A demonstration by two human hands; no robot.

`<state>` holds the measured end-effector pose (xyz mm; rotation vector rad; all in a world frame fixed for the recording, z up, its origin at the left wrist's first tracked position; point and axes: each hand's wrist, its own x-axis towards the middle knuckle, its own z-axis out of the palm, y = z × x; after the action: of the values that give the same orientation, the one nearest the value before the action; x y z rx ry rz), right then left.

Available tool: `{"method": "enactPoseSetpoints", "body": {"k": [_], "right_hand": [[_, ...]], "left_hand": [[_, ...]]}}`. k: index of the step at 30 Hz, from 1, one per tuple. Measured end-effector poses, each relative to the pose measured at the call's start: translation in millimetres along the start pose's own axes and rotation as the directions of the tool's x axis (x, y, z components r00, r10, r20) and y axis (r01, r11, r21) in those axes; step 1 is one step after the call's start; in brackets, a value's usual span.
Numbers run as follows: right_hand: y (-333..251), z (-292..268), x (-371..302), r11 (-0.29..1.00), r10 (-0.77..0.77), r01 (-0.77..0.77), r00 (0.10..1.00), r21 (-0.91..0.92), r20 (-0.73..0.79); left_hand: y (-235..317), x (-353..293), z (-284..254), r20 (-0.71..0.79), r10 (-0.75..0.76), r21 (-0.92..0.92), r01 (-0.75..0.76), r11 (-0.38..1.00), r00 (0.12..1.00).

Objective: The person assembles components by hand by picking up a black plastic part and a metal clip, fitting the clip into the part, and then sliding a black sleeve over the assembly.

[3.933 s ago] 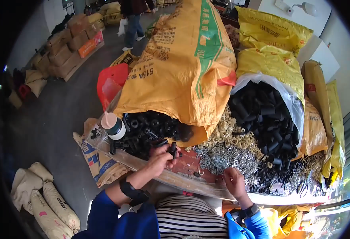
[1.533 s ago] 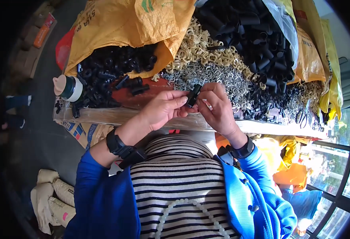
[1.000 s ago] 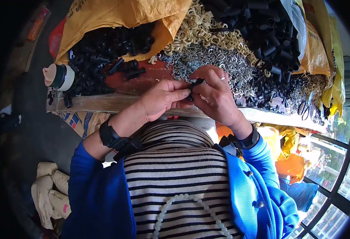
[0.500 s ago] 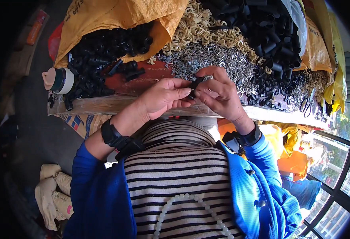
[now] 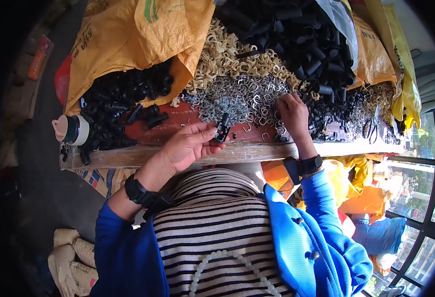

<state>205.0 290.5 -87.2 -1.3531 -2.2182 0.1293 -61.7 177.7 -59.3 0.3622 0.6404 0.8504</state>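
My left hand (image 5: 190, 146) holds a small black plastic fitting (image 5: 223, 126) between thumb and fingers, just above the table's front edge. The fitting is tilted, with a gap in its side. To the right, my right hand (image 5: 295, 118) is down at the right side of a heap of small silvery U-shaped metal clips (image 5: 237, 96). Its fingers are bent and closed together; what they pinch, if anything, is hidden. Beyond the metal clips lies a heap of beige plastic clips (image 5: 227, 59), and short black tubes (image 5: 321, 59) are piled behind my right hand.
An orange woven sack (image 5: 143, 39) spills black plastic fittings (image 5: 111, 99) onto the reddish table (image 5: 178, 116) at left. Near its left corner stands a white and green cup (image 5: 78, 129). Small black pieces (image 5: 326, 123) and scissors (image 5: 371, 129) lie at right, with yellow bags (image 5: 405, 74) beyond.
My hands were together on the black fitting and have parted. The right hand has moved right to the clip heap; the left keeps the fitting, slightly lower and further left.
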Motion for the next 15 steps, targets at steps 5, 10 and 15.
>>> {"method": "enactPoseSetpoints", "body": {"k": [5, 10, 15], "right_hand": [[8.9, -3.0, 2.8, 0.86, 0.295, -0.319, 0.948, 0.398, 0.124], [3.4, -1.7, 4.8, 0.419, 0.387, -0.442, 0.877, 0.794, 0.284], [2.9, 0.8, 3.9, 0.292, 0.402, -0.431, 0.865, 0.854, 0.3]], "left_hand": [[1.4, 1.2, -2.7, -0.035, 0.025, 0.021, -0.024, 0.999, 0.999], [1.0, 3.6, -3.5, -0.027, 0.023, 0.012, -0.023, 1.0, 0.999], [1.3, 3.0, -3.1, -0.033, 0.022, 0.014, -0.022, 1.0, 0.999]]}}
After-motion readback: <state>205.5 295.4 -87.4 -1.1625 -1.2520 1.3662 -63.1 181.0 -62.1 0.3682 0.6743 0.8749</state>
